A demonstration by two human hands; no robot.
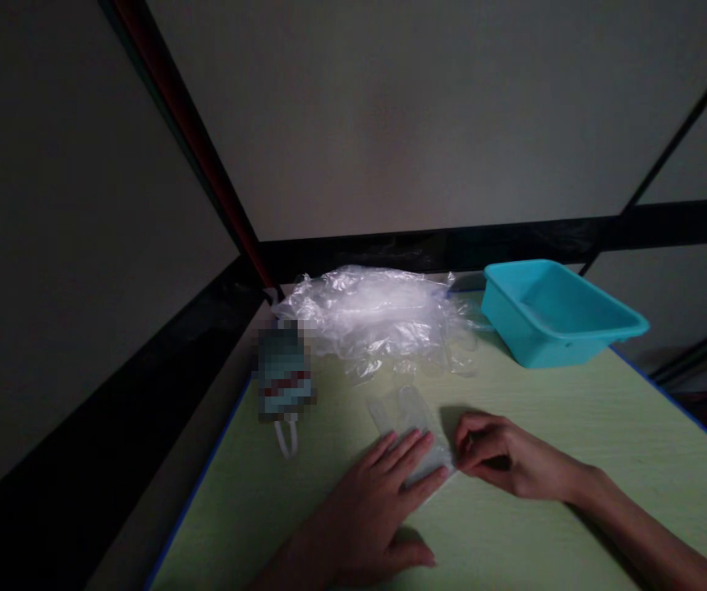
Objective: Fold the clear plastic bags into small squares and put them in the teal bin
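Left grip (371,501), right grip (504,455) and slender right forearm (624,509) are bare.

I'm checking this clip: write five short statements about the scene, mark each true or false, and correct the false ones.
1. The left hand lies palm down on the film. True.
2. The tub stands to the right of the plastic heap. True.
3. The right hand is inside the tub. False: the right hand is at the film's right edge.
4. The tub is red. False: it is turquoise.
5. The plastic heap lies farther from the wearer than the film. True.
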